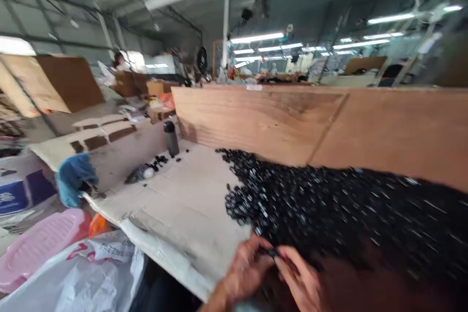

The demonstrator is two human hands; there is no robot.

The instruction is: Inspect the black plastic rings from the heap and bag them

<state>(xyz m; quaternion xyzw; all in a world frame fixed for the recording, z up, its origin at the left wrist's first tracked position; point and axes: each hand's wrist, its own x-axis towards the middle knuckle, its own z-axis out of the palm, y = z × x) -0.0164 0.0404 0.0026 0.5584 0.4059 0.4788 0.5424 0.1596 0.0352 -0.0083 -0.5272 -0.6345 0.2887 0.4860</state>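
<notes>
A big heap of small black plastic rings and buckles (329, 204) covers the right half of a cardboard-covered table (183, 200). At the bottom edge of the view my left hand (245, 269) and my right hand (302, 280) meet at the near rim of the heap. Their fingertips are pinched together on a small black piece (272, 252). Which hand really carries it is blurred.
A wooden board (292, 122) stands upright behind the heap. A dark bottle (170, 139) and a few loose black pieces (146, 170) sit at the table's far left. A blue cloth (75, 178), pink basket (40, 243) and white plastic bag (91, 273) lie left.
</notes>
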